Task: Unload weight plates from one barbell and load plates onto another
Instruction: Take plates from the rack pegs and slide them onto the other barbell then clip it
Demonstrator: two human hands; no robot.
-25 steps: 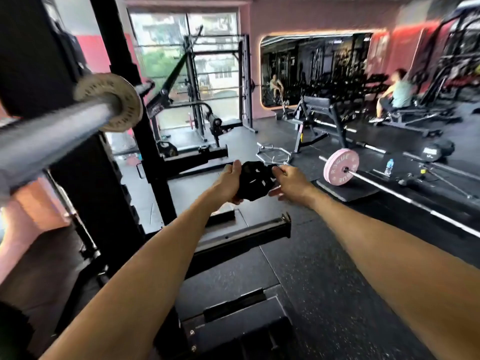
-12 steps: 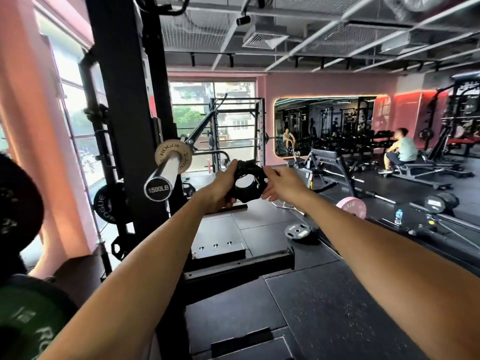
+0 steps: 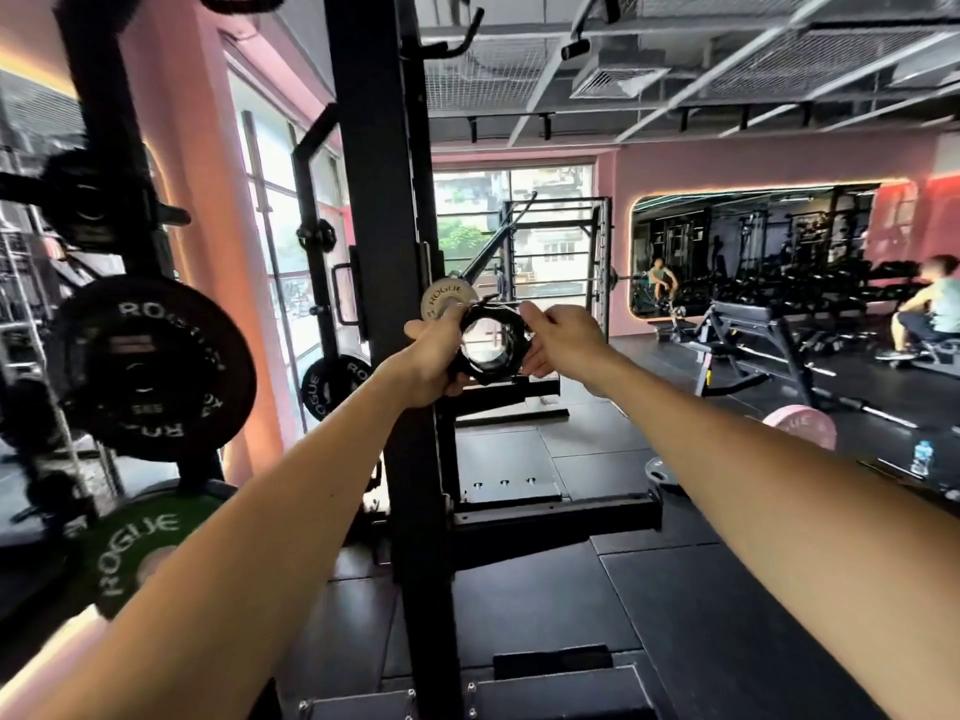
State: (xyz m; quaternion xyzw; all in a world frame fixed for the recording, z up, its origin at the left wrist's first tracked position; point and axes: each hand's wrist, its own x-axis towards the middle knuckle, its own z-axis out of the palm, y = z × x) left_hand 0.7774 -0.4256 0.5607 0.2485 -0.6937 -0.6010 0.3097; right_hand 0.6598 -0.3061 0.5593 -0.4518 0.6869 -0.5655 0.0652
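We hold a black ring clamp [image 3: 491,339] up in front of us with both hands. Our left hand [image 3: 431,356] has its grip clenched round the ring at 9 o'clock, and our right hand [image 3: 558,339] pinches it at 3 o'clock. The bar end [image 3: 448,299] sits just behind, at 11 o'clock. Black plates [image 3: 150,366] hang far left.

place: gym | squat rack [image 3: 382,252] | plates [image 3: 150,366] | bench [image 3: 748,324] | mirror [image 3: 753,246]
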